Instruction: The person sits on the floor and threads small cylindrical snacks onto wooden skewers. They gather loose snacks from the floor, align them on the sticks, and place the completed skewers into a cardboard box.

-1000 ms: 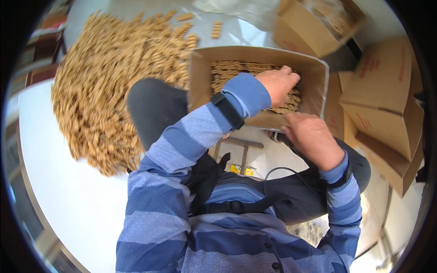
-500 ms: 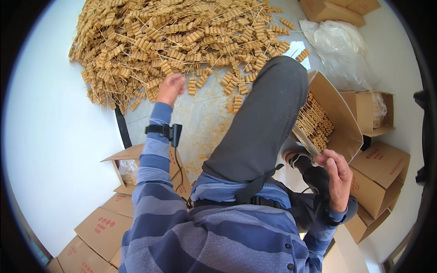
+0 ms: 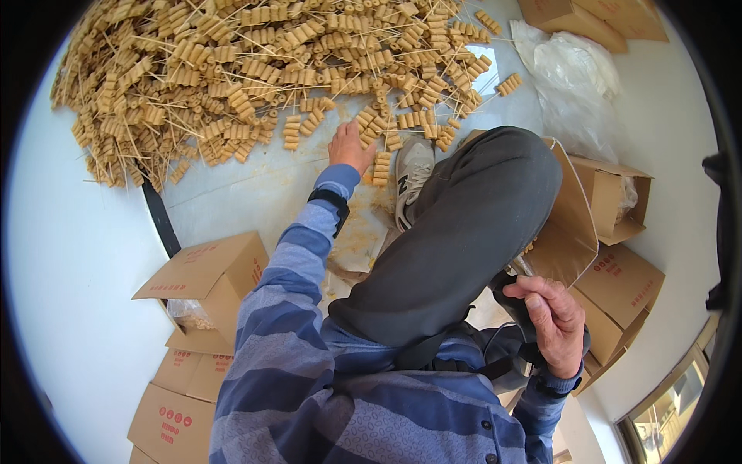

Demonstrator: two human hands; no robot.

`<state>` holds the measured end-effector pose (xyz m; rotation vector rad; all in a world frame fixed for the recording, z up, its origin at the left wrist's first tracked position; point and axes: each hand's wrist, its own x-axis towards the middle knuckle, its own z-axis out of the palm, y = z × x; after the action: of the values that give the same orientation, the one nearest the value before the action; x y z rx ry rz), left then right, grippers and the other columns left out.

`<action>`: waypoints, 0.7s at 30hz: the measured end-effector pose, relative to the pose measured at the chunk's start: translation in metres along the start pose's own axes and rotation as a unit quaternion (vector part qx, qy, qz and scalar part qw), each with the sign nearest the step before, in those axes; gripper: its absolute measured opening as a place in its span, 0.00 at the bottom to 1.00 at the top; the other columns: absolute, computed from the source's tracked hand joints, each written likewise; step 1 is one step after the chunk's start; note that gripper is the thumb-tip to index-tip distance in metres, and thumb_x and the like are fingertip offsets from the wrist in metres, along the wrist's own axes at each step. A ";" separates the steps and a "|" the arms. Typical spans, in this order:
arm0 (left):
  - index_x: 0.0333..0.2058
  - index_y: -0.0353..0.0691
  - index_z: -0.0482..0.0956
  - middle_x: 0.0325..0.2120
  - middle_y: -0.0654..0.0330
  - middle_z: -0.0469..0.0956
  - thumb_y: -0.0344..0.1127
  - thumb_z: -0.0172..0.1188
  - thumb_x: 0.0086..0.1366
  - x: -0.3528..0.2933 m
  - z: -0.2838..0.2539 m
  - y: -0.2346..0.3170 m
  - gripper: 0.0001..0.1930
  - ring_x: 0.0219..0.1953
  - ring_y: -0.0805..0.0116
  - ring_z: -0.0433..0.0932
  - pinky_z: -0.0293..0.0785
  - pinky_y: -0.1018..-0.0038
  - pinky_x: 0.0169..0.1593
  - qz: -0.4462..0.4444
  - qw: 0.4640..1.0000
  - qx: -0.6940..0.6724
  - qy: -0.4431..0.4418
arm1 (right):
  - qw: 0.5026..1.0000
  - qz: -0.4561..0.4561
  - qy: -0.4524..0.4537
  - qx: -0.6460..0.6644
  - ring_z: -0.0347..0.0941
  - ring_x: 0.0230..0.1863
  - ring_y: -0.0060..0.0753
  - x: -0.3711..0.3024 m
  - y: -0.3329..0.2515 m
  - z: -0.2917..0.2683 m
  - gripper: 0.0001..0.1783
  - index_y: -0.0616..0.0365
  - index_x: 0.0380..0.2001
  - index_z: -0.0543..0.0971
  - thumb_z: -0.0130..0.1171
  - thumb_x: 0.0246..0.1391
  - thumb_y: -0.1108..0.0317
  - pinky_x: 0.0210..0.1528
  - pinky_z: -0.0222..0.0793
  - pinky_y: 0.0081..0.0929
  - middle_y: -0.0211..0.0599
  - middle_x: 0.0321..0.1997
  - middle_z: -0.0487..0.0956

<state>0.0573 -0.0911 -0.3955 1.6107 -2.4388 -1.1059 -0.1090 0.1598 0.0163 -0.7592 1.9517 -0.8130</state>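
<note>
A large heap of skewers (image 3: 255,69), thin sticks threaded with tan ridged pieces, lies on the floor ahead. At its near edge my left hand (image 3: 350,147) reaches down, fingers stretched out and apart, close beside a few loose skewers (image 3: 381,168). To the right of my raised knee, my right hand (image 3: 555,321) is closed with thumb and forefinger together. Whatever it pinches is hidden. Next to that hand stands an open cardboard box (image 3: 568,232). My leg covers most of its inside, and only a bit of clear plastic shows by its near edge.
A half-open carton (image 3: 212,282) with bagged goods sits at left, above more cartons (image 3: 166,417). Crumpled clear plastic (image 3: 576,85) lies at the back right. Further cartons (image 3: 618,286) line the right wall. My shoe (image 3: 415,182) rests near the heap's edge; crumbs dot the floor.
My left hand has moved right and down to loose skewers at the heap's edge, its fingers spreading. My right hand stays by the box, whose packed skewers are now mostly hidden by my leg.
</note>
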 end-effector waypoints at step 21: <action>0.53 0.34 0.73 0.51 0.41 0.74 0.46 0.70 0.53 0.032 0.057 -0.027 0.32 0.55 0.43 0.74 0.72 0.58 0.59 -0.113 0.985 -0.038 -0.125 | 0.997 0.056 -0.026 -0.053 0.81 0.39 0.35 0.036 0.025 -0.005 0.09 0.61 0.45 0.82 0.59 0.63 0.75 0.44 0.75 0.26 0.40 0.39 0.84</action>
<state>0.0423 -0.0921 -0.4650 1.8650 -2.3609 -1.5011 -0.1338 0.1483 -0.0181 -0.7175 1.9844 -0.6218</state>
